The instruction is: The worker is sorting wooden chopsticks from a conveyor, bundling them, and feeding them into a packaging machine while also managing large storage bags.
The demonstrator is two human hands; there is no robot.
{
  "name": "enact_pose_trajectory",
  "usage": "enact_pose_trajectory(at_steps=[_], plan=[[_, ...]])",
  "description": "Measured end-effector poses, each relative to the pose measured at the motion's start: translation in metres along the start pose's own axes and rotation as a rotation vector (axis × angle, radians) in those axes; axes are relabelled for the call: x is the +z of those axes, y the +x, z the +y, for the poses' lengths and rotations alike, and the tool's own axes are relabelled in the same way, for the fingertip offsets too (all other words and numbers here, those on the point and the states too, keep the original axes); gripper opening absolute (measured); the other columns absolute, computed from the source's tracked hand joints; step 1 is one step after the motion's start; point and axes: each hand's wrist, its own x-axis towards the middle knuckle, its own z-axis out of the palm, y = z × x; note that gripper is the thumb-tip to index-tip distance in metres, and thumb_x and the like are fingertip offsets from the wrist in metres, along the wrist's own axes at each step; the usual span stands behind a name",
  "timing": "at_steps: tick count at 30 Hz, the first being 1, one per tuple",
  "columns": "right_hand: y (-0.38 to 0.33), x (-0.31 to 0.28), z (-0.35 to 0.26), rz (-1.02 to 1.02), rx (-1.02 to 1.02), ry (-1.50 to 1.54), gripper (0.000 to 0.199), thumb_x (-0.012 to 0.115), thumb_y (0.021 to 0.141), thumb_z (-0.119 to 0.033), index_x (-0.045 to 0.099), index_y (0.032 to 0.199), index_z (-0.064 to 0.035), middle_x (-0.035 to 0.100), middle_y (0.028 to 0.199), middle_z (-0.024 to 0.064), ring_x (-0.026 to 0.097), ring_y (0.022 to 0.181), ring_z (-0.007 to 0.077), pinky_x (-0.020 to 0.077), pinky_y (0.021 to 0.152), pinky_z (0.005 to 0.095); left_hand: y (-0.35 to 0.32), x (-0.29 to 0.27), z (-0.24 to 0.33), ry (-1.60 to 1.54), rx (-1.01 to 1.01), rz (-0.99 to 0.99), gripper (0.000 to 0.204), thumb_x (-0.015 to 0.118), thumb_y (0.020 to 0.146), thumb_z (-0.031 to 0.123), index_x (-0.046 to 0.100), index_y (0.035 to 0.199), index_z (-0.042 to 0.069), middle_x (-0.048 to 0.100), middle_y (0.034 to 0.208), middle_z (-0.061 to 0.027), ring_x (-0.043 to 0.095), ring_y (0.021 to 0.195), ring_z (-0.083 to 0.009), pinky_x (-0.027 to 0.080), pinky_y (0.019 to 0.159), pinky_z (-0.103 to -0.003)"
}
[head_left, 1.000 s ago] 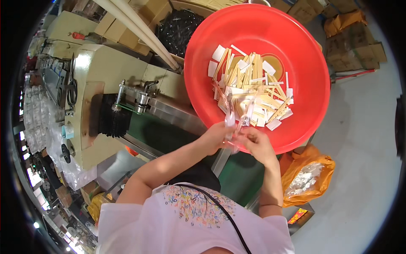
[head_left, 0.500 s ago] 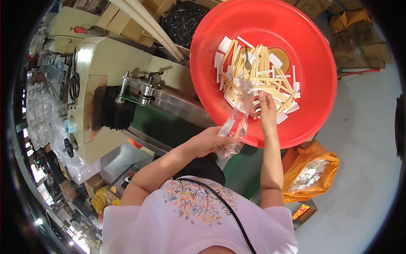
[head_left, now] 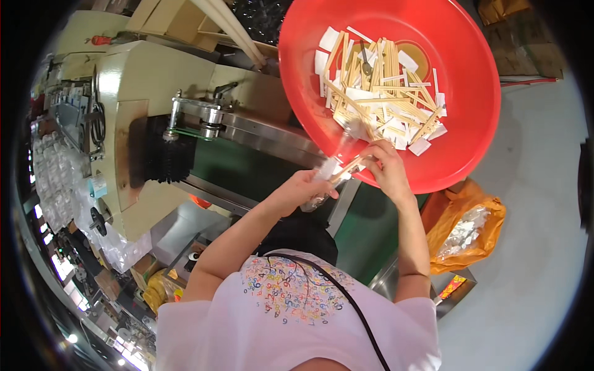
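Note:
My left hand grips a crumpled clear plastic wrapper just in front of the red basin. White paper and pale wooden sticks show at the wrapper's upper end. The closed fingers of my right hand pinch thin wooden sticks, which look like chopsticks; their near end points into the wrapper by my left hand. Inside the large red basin lies a loose pile of similar sticks mixed with white paper pieces. A dark spoon-shaped piece rests on the pile.
A beige machine with a black brush stands at the left. Beneath the basin and my hands runs a green conveyor belt with metal edges. An orange sack of white pieces is at the right, cartons at far right.
Chopsticks now show between my right hand and the wrapper. My right hand has shifted down and closer to my left. The whole view has tilted, so the basin sits higher.

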Motion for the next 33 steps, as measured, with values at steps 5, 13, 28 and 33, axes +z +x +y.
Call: enact_pose_trajectory(at_steps=[5, 13, 28, 33], plan=[[0.017, 0.004, -0.008, 0.058, -0.189, -0.137, 0.013, 0.061, 0.076, -0.001, 0.065, 0.088, -0.0047, 0.059, 0.087, 0.0104, 0.058, 0.081, 0.0268, 0.0474, 0.073, 0.0326, -0.007, -0.005, 0.013, 0.287, 0.064, 0.177, 0.032, 0.06, 0.08, 0.035, 0.064, 0.081, 0.003, 0.06, 0.07, -0.0014, 0.051, 0.062, -0.0096, 0.04, 0.059, -0.023], [0.062, -0.025, 0.05, -0.187, 0.494, 0.858, 0.007, 0.067, 0.074, -0.002, 0.066, 0.081, 0.0016, 0.059, 0.072, 0.0011, 0.048, 0.063, 0.0074, 0.0394, 0.057, 0.0212, 0.023, 0.009, 0.055, 0.777, 0.366, 0.335, 0.035, 0.05, 0.087, 0.029, 0.057, 0.07, 0.0, 0.056, 0.055, -0.0114, 0.057, 0.054, -0.0249, 0.044, 0.056, -0.035], [0.094, -0.079, 0.146, 0.132, 0.219, -0.04, 0.02, 0.059, 0.081, -0.023, 0.069, 0.088, -0.0066, 0.066, 0.083, 0.0109, 0.063, 0.079, 0.018, 0.0475, 0.067, 0.0332, 0.002, 0.009, 0.059, 0.662, 0.173, 0.465, 0.029, 0.054, 0.087, 0.03, 0.06, 0.077, 0.003, 0.057, 0.058, -0.0033, 0.052, 0.05, -0.0088, 0.038, 0.046, -0.026], [0.112, -0.094, 0.11, 0.159, 0.239, 0.205, 0.019, 0.056, 0.082, -0.015, 0.065, 0.084, 0.0016, 0.063, 0.069, 0.0071, 0.055, 0.06, 0.0119, 0.0436, 0.059, 0.0259, 0.014, 0.029, 0.068, 0.12, 0.232, 0.391, 0.023, 0.056, 0.088, 0.028, 0.057, 0.083, 0.005, 0.047, 0.059, 0.0035, 0.039, 0.05, -0.004, 0.03, 0.046, -0.019]])
